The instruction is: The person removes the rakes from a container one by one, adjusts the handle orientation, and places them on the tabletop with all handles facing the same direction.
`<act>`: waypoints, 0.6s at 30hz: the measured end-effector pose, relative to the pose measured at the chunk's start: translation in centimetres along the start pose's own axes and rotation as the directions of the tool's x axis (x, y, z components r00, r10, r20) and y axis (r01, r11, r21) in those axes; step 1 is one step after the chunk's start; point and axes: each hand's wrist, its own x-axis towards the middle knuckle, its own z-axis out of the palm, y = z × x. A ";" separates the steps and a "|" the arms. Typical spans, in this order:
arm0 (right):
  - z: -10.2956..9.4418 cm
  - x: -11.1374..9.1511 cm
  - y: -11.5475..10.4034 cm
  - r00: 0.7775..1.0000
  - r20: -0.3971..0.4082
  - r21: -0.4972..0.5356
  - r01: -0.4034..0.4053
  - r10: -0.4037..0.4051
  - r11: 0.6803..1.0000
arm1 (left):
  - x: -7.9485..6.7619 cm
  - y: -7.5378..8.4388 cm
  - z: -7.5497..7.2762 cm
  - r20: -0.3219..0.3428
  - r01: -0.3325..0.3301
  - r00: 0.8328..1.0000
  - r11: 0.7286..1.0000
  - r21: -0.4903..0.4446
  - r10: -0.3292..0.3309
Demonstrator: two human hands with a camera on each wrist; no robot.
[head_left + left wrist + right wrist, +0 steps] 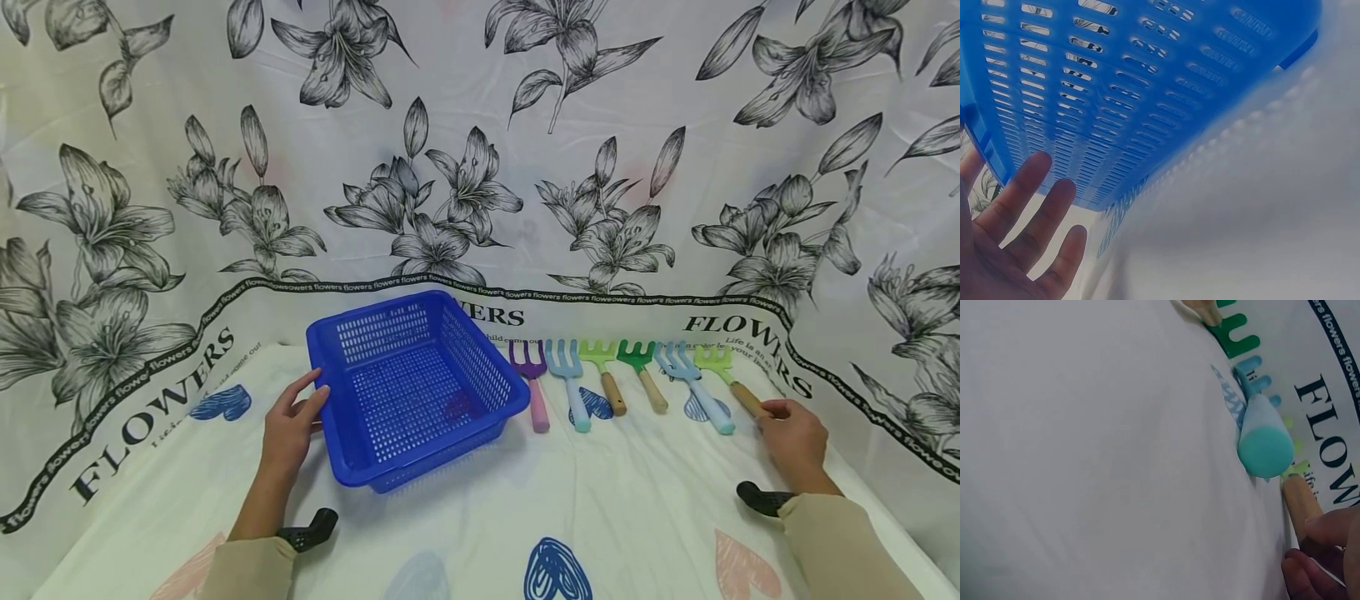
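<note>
A blue plastic basket (416,467) with slotted walls stands left of centre, tilted a little. My left hand (291,417) grips its left rim between thumb and fingers; in the left wrist view several fingers (1016,212) extend beside the slotted wall. At the far right end of a row of hand rakes, my right hand (795,437) pinches the wooden handle of a light green hand rake (716,360). Thumb and fingertips close round the handle end in the right wrist view, where the handle (1300,503) shows. Just left of it lies a light blue hand rake (693,383).
Along the back, between basket and right hand, lie a purple hand rake with a pink handle (538,404), another light blue rake (573,392), a light green one (609,383) and a dark green one (647,379). A flowered curtain (480,100) hangs behind the white cloth (637,500).
</note>
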 end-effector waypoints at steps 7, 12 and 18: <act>0.1 0.0 0.3 1.000 0.011 0.002 -0.012 0.012 1.000 | 0.0 0.0 0.0 0.001 -0.001 1.000 1.000 0.008 0.001; 0.3 0.0 0.7 1.000 -0.001 -0.003 0.012 -0.012 1.000 | -0.1 0.1 0.0 0.002 -0.002 1.000 1.000 0.010 0.002; 0.2 -0.2 0.9 0.998 -0.011 -0.008 0.055 -0.055 0.998 | -0.1 0.1 0.0 0.002 0.004 1.000 1.000 0.004 -0.004</act>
